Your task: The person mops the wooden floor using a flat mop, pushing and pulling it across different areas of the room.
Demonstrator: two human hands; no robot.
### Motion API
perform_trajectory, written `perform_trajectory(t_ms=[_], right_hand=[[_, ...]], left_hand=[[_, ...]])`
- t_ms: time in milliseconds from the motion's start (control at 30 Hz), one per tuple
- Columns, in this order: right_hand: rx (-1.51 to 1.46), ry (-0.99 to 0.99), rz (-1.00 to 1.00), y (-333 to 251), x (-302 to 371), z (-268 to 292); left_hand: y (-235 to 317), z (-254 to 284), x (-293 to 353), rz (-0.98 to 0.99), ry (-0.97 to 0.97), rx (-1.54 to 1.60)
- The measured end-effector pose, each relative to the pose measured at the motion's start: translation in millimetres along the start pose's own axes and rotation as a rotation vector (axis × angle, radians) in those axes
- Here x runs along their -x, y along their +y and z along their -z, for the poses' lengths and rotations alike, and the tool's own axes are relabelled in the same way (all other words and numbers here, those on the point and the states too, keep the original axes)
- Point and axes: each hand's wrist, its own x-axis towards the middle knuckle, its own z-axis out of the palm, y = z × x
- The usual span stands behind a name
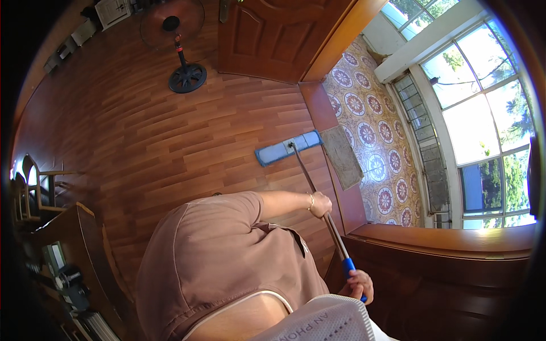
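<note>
A flat mop with a blue-edged pad [273,152] lies on the wooden floor, its right end by the doorway threshold. Its metal pole [307,175] slants down toward me. My left hand [321,204], with a bracelet at the wrist, is closed around the middle of the pole. Lower down, my right hand [362,285] wraps the blue grip [348,265] at the pole's end. My left arm reaches across to the right from a brown short sleeve.
A grey doormat [343,156] lies at the threshold, with patterned tiles [375,133] beyond. An opened wooden door [278,37] and a standing fan [187,78] are at the far side. A wooden cabinet [85,244] and chair [42,182] stand left; a wooden panel [432,278] is near right.
</note>
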Motion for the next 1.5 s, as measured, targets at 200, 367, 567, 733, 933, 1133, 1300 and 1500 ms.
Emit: perform_trajectory(t_ms=[200,367,567,733,933,1133,1300,1500], right_hand=[[-0.002,-0.073,-0.061,28.3,-4.0,-48.4],[0.073,-0.347,-0.151,56.4,-13.5,-122.9],[-0.032,-0.595,-0.004,80.4,-52.2,-206.7],[-0.192,-0.792,0.067,73.5,-88.4,-224.8],[-0.361,-0.896,0.026,80.3,-102.7,-229.6],[-0.607,-1.124,-0.149,76.6,-62.7,-306.3],[-0.759,-1.387,-0.152,58.9,6.9,-379.8],[-0.865,-1.672,-0.143,28.7,71.0,-438.6]], left_hand=[[-62.7,22.6,22.0,0.043,0.063,-0.007],[-156.4,36.2,53.7,0.229,0.195,-0.040],[-233.1,70.2,84.0,0.431,0.277,0.012],[-255.5,71.3,126.7,0.446,0.410,-0.046],[-217.9,78.7,220.2,0.558,0.602,-0.202],[-210.2,21.2,379.0,0.904,0.731,-0.209],[-172.8,-33.6,515.0,1.191,0.779,-0.186],[-125.0,-122.7,620.2,1.386,0.898,-0.135]])
